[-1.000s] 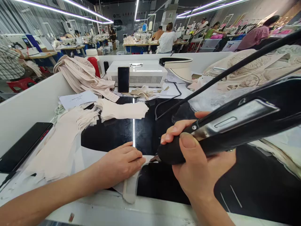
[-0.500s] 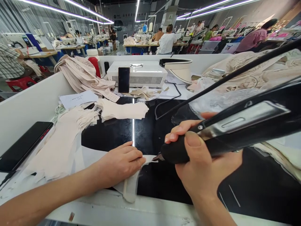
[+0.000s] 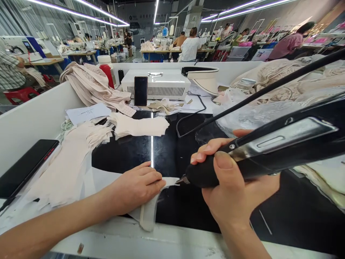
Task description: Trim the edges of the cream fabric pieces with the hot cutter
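My left hand [image 3: 140, 185] lies flat with its fingers stretched out, pressing a narrow pale fabric strip [image 3: 148, 216] down on the black glossy board [image 3: 185, 210]. Part of the strip is hidden under that hand. My right hand [image 3: 234, 190] is wrapped around a black handheld cutter [image 3: 201, 172] with a silver lever along its side. Its pointed metal tip [image 3: 183, 180] is at the strip's right end, just past my left fingers. Beyond my left hand lies a stack of cream fabric pieces [image 3: 141, 125].
More cream pieces [image 3: 64, 163] are piled at left, beside a black phone [image 3: 27, 163]. Behind stand a second phone [image 3: 140, 90], a vented white box [image 3: 157, 83] and a sun visor [image 3: 206, 80]. A black cable [image 3: 258, 94] slants across the right. Co-workers sit in the background.
The cutter's tip and my right hand have shifted very slightly right. My left hand keeps its place on the strip. The whole view has moved a little.
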Action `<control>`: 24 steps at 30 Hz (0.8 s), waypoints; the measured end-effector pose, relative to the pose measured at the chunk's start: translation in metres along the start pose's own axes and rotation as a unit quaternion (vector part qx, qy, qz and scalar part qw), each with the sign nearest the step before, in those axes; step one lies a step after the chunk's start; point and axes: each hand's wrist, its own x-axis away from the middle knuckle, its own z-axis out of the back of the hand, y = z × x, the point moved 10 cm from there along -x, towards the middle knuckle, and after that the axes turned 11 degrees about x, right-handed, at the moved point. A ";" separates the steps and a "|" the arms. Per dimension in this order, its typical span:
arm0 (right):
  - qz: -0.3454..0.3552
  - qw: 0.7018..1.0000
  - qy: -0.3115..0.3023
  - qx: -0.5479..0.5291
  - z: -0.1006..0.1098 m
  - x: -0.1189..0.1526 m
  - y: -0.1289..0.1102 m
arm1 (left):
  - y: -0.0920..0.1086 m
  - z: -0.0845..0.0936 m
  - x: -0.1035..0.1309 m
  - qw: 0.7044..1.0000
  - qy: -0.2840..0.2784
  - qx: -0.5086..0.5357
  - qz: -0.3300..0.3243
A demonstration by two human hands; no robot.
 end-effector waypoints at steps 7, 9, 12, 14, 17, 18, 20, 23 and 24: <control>0.006 1.000 0.005 0.012 -0.003 0.001 -0.003 | 0.002 0.003 0.000 1.000 -0.015 -0.007 -0.001; 0.005 1.000 0.008 0.016 -0.002 0.003 -0.004 | 0.007 0.005 -0.002 0.999 -0.034 -0.017 -0.001; 0.010 1.000 0.016 0.021 0.001 0.007 -0.006 | 0.012 0.009 -0.003 0.997 -0.054 -0.038 0.039; 0.007 0.999 0.024 0.031 0.004 0.010 -0.007 | 0.011 0.007 -0.001 0.994 -0.071 -0.045 0.076; -0.001 0.998 0.038 0.052 0.009 0.015 -0.008 | 0.010 -0.005 0.005 0.988 -0.097 -0.051 0.107; 0.000 0.997 0.042 0.058 0.010 0.017 -0.009 | 0.009 -0.008 0.007 0.987 -0.100 -0.054 0.114; 0.008 0.997 0.045 0.064 0.010 0.020 -0.014 | 0.006 -0.012 0.010 0.986 -0.092 -0.062 0.121; 0.014 0.997 0.047 0.059 0.010 0.023 -0.018 | 0.005 -0.012 0.013 0.989 -0.063 -0.060 0.120; 0.013 0.997 0.047 0.056 0.010 0.024 -0.018 | 0.006 -0.011 0.014 0.990 -0.057 -0.052 0.122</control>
